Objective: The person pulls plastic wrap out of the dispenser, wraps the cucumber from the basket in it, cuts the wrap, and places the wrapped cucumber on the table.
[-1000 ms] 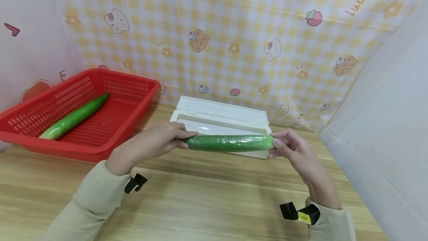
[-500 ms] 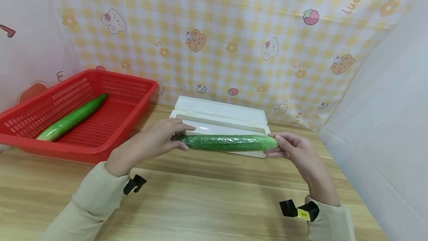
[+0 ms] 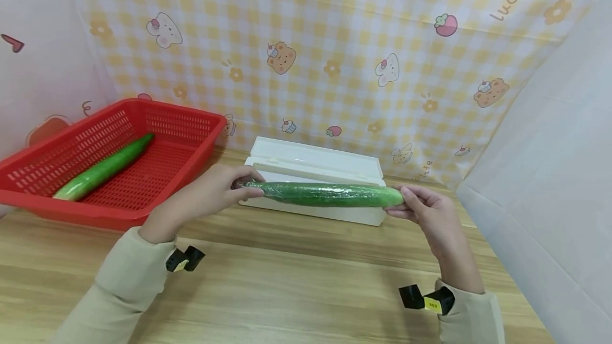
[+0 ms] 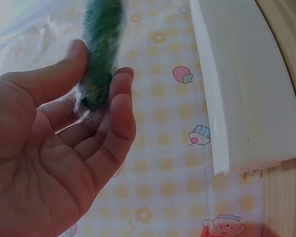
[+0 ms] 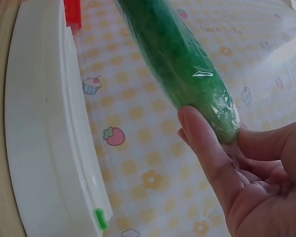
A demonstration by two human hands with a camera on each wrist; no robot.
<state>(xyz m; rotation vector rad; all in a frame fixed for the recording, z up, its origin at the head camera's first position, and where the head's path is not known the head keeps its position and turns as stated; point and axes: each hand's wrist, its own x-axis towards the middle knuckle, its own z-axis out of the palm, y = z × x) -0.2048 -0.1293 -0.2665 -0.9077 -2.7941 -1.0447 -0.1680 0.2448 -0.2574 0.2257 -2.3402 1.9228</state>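
Note:
Between my two hands a long cucumber [image 3: 330, 194] wrapped in clear plastic film is held level in the air. My left hand [image 3: 203, 195] pinches its dark, thin end between thumb and fingers. At the pale end, the thumb and fingers of my right hand [image 3: 432, 214] grip the tip, where the film is gathered, as the right wrist view shows on the cucumber [image 5: 187, 64]. Behind it stands a long white box [image 3: 311, 214] with its lid [image 3: 315, 155] raised; the cucumber covers part of the box's opening in the head view.
On the left, a red plastic basket [image 3: 191, 169] holds another cucumber [image 3: 102, 171]. The wooden tabletop [image 3: 287, 285] runs in front of the box. A checked cloth [image 3: 330, 31] hangs behind, and a white wall panel [image 3: 545, 174] stands on the right.
The cucumber has risen a little in the head view. My left hand has shifted left, its fingers moving to the thin end, and my right hand has moved slightly right.

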